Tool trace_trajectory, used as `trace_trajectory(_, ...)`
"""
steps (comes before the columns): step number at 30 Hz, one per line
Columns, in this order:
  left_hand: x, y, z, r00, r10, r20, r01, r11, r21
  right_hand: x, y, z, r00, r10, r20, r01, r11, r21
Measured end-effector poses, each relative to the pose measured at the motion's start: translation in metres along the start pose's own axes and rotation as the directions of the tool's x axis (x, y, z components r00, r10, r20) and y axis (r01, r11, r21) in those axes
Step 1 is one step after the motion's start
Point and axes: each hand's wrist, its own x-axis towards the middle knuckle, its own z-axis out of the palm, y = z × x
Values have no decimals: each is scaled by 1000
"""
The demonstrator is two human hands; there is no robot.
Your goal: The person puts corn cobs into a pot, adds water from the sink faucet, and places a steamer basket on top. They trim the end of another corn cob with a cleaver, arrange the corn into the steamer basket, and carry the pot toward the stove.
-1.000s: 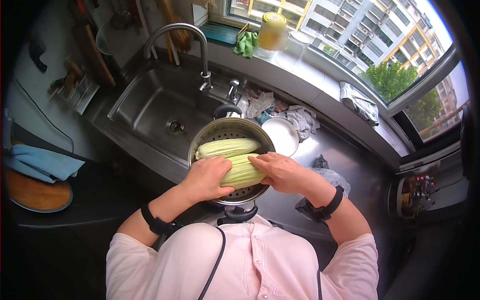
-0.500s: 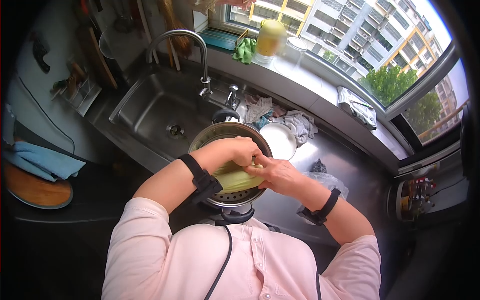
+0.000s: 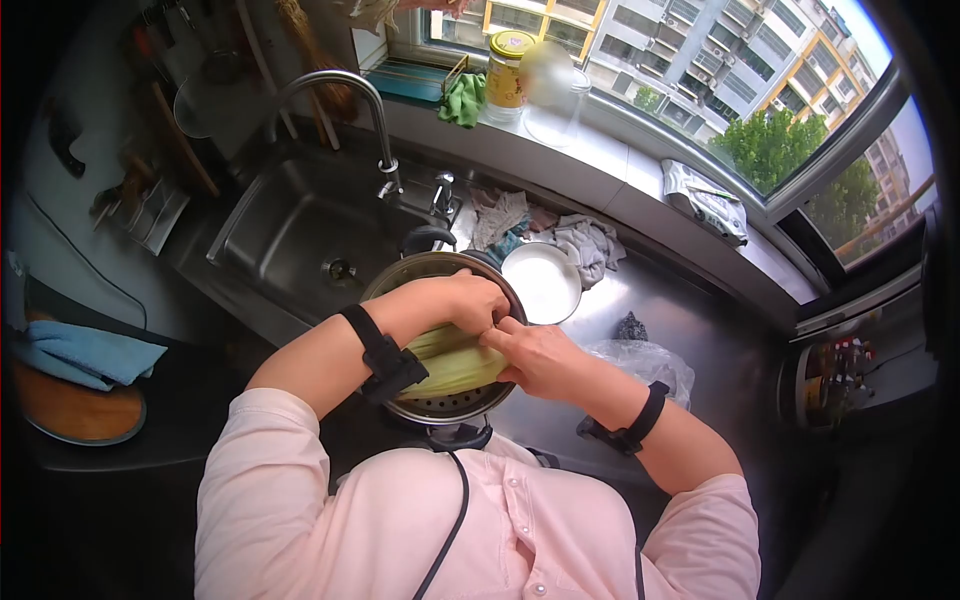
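Observation:
Pale green ears of corn, seemingly in their husks, lie across a steel steamer pot with a perforated insert. My left hand reaches over the pot with its fingers curled closed at the right end of the corn. From the right, my right hand pinches that same end with thumb and fingers. The two hands meet there, their fingertips close together and partly hidden. My left forearm covers part of the corn.
Left of the pot is a steel sink with a curved faucet. A white bowl, crumpled cloths and a clear plastic bag lie on the counter to the right. A yellow-lidded can stands on the windowsill.
The view has shifted a little, so the pot and sink sit slightly further left. Both hands stay at the right end of the corn, still closed.

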Motion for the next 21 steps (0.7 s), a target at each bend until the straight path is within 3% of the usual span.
trace_trajectory(3,-7,7,-3,998,-62,19,61,997,40,6,2,3,994,93,-53,-97,993,-66)
trace_trajectory(5,-19,12,-6,996,-69,60,65,996,63,8,4,-2,984,178,17,-176,981,-85)
trace_trajectory(7,-33,13,-3,999,-53,0,53,998,-45,4,8,2,991,126,-41,-128,989,-75)
trace_trajectory(9,-49,7,7,992,38,-120,-81,920,-384,3,12,3,995,86,-48,-89,995,-52)
trace_trajectory(10,-55,13,14,982,35,-184,-100,929,-357,1,13,-1,995,85,-52,-88,995,-56)
trace_trajectory(12,-64,29,32,968,36,-247,-120,935,-334,-6,16,-10,966,-178,-189,125,957,-262)
trace_trajectory(13,-69,39,41,925,-29,-378,-95,948,-304,-9,18,-9,967,-179,-183,128,957,-262)
trace_trajectory(14,-71,45,49,861,-90,-500,-62,959,-278,-11,20,-6,970,-50,-239,11,987,-161)
trace_trajectory(15,-72,49,57,863,-94,-496,-59,957,-284,-13,21,-2,956,88,-281,-106,993,-49)
trace_trajectory(16,-72,54,65,798,-59,-600,-44,987,-155,-15,19,0,964,128,-233,-127,992,18)
trace_trajectory(17,-71,58,71,724,-9,-689,-14,1000,-28,-16,19,4,966,130,-224,-127,992,26)
trace_trajectory(19,-74,66,71,749,-37,-662,6,999,-49,-19,20,8,950,92,-297,-84,996,41)
trace_trajectory(21,-73,68,71,747,-58,-662,46,998,-36,-18,23,7,962,87,-260,-74,996,58)
